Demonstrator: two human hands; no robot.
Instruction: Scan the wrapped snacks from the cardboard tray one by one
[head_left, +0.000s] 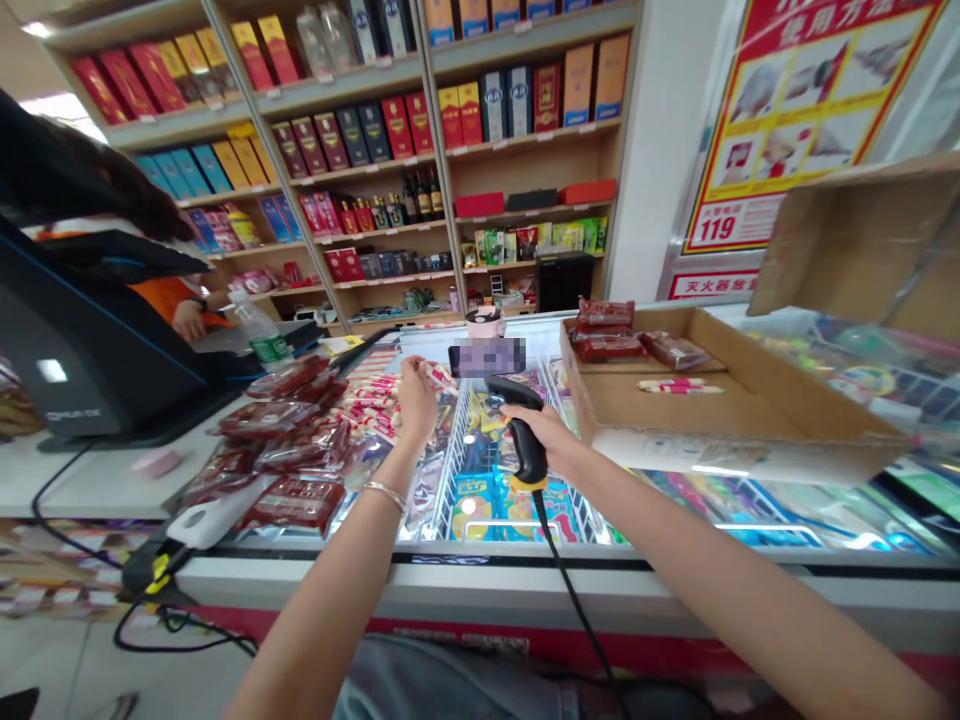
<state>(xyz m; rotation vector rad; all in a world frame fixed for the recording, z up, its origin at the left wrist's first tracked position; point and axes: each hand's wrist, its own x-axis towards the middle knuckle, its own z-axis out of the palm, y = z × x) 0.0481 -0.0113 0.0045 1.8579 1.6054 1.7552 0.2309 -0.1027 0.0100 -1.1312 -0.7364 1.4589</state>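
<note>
2 bare hands work over a glass-topped freezer (465, 590) with a smooth white rim. A thin silver bracelet (386, 493) rings the left wrist.

The right hand (551, 440) has its fingers wrapped tight round the grip of a black, pistol-shaped scanner (517, 420). A black cable (574, 600) hangs from below those fingers toward the person.

The left hand (416, 400) is just left of the scanner's head and apart from it. Its fingers are narrow, pinching what looks like a slim red-and-white wrapped stick (439, 373) at their tips.

Left of these fingers lies a heap (375, 400) of like sticks. Further left are flat, glossy dark-red packets (289, 440) in crinkled film.

Right of the right fingers sits a shallow cardboard box (720, 420) holding 3 such packets and 2 sticks.

Beyond the fingertips stands a round pink cup (484, 322). Far to the left is a black monitor (82, 350). Behind everything, wooden shelves (525, 150) carry rows of upright rectangular cartons.
</note>
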